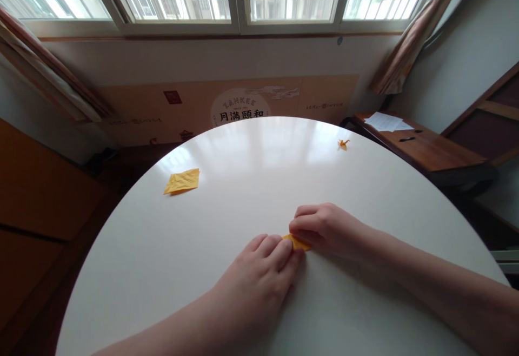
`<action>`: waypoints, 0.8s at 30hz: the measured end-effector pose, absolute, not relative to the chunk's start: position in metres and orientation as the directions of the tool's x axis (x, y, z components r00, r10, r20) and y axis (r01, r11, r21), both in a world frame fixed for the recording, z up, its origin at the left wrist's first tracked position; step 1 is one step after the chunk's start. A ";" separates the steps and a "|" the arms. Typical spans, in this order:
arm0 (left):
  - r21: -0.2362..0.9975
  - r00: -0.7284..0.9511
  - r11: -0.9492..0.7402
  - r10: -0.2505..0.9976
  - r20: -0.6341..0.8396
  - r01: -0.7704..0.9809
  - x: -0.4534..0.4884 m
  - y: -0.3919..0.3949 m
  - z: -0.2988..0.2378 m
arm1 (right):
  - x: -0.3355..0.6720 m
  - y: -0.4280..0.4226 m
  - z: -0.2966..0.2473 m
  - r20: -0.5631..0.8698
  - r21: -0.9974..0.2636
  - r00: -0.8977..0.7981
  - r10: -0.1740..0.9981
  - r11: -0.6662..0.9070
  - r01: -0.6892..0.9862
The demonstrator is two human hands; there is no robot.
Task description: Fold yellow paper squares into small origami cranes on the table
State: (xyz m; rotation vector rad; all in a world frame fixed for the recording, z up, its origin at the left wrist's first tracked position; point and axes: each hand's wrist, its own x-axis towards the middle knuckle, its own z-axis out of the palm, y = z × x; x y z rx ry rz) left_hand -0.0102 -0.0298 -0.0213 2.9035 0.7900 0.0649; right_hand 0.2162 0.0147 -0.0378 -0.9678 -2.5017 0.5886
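Note:
A small folded piece of yellow paper (299, 243) lies on the round white table (251, 172), mostly hidden by my fingers. My left hand (259, 277) rests palm down, its fingers held together and pressing on the paper's left end. My right hand (324, 229) comes in from the right with curled fingers, pinching the paper's upper right edge against the table. Both hands meet over the paper near the middle of the table.
A flat yellow paper square (182, 180) lies at the table's left. A tiny folded orange paper figure (344, 143) sits near the far right rim. A wooden side table (425, 147) with white sheets (387, 122) and a pen stands to the right. A printed cardboard panel (239, 106) leans under the window.

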 end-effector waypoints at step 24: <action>0.145 0.843 -0.834 0.538 -0.004 0.533 -0.008 -0.033 -0.019 | 0.228 0.002 -0.009 0.041 -0.372 -0.776 0.629 0.730 0.573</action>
